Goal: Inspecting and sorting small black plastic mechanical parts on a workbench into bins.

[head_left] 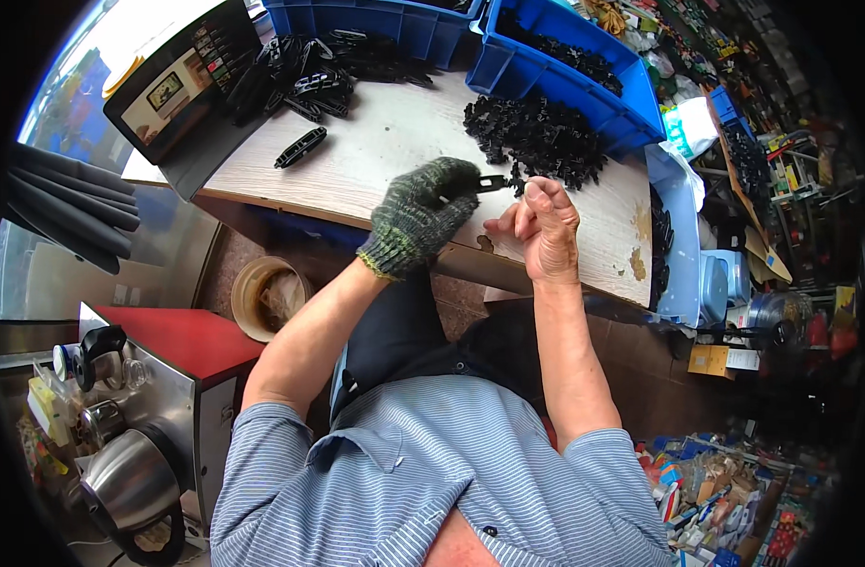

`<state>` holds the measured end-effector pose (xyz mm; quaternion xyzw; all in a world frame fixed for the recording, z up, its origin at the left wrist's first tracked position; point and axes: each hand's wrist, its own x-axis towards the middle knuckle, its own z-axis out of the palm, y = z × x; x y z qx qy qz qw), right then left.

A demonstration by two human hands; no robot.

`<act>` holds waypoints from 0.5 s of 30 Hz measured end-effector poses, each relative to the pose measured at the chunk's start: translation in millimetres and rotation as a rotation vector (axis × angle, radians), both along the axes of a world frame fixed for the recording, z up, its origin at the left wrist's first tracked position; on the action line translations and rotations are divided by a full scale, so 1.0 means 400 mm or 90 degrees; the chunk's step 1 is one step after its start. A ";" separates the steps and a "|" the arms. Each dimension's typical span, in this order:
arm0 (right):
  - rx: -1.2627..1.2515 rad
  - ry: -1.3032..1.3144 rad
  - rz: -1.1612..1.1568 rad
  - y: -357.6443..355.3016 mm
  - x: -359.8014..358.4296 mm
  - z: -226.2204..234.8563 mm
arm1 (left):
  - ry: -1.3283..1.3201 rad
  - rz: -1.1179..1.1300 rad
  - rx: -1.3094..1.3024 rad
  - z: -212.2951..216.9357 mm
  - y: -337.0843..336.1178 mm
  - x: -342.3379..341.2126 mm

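My left hand [425,210], in a dark green knitted glove, is closed around a black plastic part [491,183]. Its slotted end sticks out to the right past the gloved fingers; the rest is hidden in the palm. My bare right hand [548,227] is just right of that end, thumb and forefinger pinched together. Whatever lies between those fingertips is too small to make out. Behind both hands spreads a pile of small black plastic pieces [536,132]. One long black slotted part [301,148] rests alone on the table [385,132], left of the glove.
More long black parts [319,80] are heaped at the back left beside a propped-up screen [168,99]. Blue bins [565,71] line the back edge. A bucket [267,298] stands on the floor at left, near a red-topped cabinet [182,340] and a steel kettle [135,482].
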<state>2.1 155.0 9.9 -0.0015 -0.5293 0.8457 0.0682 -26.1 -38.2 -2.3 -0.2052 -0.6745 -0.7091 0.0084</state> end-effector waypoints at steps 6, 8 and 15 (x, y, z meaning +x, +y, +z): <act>0.034 -0.035 -0.004 0.023 0.000 -0.018 | -0.044 -0.071 -0.050 0.025 0.058 0.006; 0.032 -0.042 0.010 0.026 0.000 -0.014 | -0.051 -0.077 -0.042 0.023 0.059 0.003; 0.030 -0.067 0.043 0.036 -0.007 -0.017 | -0.141 -0.097 0.019 0.014 0.065 -0.004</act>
